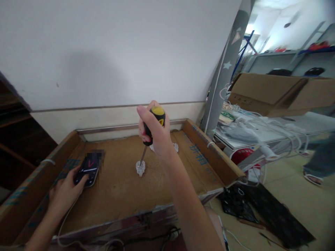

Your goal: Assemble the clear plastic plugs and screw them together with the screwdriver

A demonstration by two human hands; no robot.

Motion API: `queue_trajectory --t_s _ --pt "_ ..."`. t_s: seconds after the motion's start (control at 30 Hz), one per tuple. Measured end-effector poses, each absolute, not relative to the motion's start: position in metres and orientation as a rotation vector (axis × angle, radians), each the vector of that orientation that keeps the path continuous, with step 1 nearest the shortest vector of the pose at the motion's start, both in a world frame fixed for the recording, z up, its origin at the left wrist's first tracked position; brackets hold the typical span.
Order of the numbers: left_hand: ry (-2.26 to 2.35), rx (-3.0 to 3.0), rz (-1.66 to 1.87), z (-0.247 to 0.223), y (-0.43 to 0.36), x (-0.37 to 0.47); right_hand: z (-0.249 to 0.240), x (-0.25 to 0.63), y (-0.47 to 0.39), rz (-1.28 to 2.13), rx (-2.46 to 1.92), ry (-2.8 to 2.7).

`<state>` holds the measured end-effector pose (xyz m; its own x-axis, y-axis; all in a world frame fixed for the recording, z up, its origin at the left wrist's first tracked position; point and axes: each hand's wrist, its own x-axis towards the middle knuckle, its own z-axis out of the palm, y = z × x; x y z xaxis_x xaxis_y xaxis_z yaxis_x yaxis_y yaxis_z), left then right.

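My right hand (157,130) is wrapped round the black and yellow handle of a screwdriver (158,111). The shaft slants down and its tip meets a small clear plastic piece (140,168) on the cardboard surface. On the left, my left hand (69,184) grips the lower end of a smartphone (89,168) with a lit screen, the thumb over its lower part. Behind my right wrist, another clear piece (175,147) is partly hidden.
Cardboard (112,202) with raised sides lines the work surface, against a white wall (131,52). At the right are a patterned post (222,76), a table with white cables (251,136) and a large cardboard box (267,90). A person's sandalled foot (314,178) shows at far right.
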<state>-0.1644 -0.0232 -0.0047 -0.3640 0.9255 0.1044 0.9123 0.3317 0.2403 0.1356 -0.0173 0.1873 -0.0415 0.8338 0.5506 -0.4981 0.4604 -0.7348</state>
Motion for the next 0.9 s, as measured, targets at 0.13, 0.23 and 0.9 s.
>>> queue_trajectory --t_s 0.13,0.23,0.9 --pt "2.549 1.714 0.435 -0.007 -0.024 -0.165 0.189 0.135 -0.019 1.114 -0.366 -1.197" --pt "2.529 1.692 0.528 -0.001 -0.028 -0.162 0.192 0.129 -0.023 1.112 -0.394 -1.200" --pt "2.496 1.963 0.679 0.039 0.039 -0.118 0.189 0.128 -0.012 0.398 -0.555 -1.344"
